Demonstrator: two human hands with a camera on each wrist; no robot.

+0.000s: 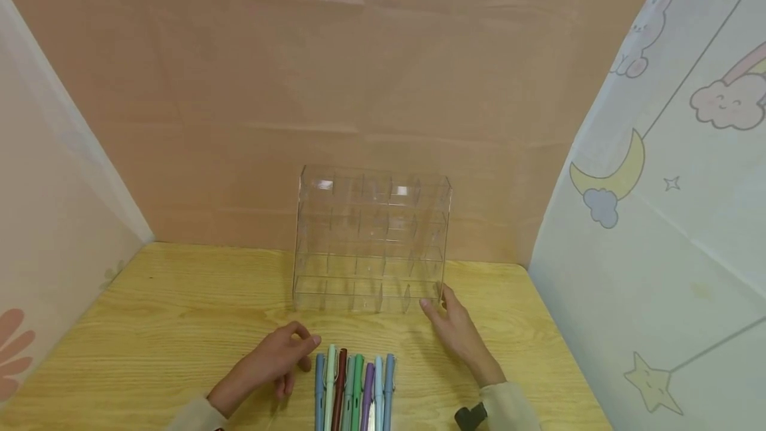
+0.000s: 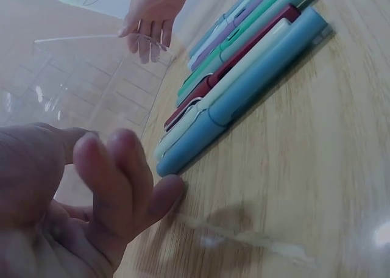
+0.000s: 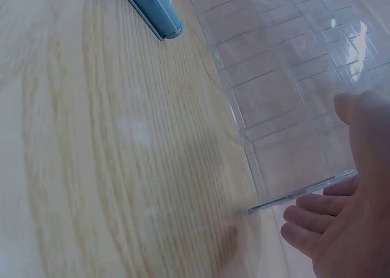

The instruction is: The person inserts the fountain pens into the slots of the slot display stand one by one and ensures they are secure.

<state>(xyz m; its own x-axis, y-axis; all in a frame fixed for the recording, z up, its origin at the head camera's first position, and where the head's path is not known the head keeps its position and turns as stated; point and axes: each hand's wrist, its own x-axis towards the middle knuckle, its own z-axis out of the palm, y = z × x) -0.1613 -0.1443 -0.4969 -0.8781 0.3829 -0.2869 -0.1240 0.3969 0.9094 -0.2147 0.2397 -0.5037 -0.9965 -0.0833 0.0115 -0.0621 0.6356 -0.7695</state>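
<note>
A clear plastic rack [image 1: 371, 245] with rows of small compartments stands upright at the table's back. My right hand [image 1: 457, 331] is at its lower right corner, fingers extended along the outer side and thumb before the front. The right wrist view shows these fingers [image 3: 304, 220] right at the rack's side edge. Several capped pens lie side by side before the rack, among them a blue pen [image 2: 244, 89], a dark red pen [image 1: 340, 384] and a green pen [image 1: 357, 384]. Left of the row hovers my left hand [image 1: 269, 361], fingers loosely bent, holding nothing, fingertips near the blue pen's end.
The wooden table [image 1: 179, 311] ends at a tan backdrop [image 1: 371, 85]. Side cloths flank it, the right cloth [image 1: 658, 231] printed with a moon and stars. A clear strip [image 2: 256, 238] lies on the table beneath my left hand. A dark object [image 1: 471, 416] sits by my right sleeve.
</note>
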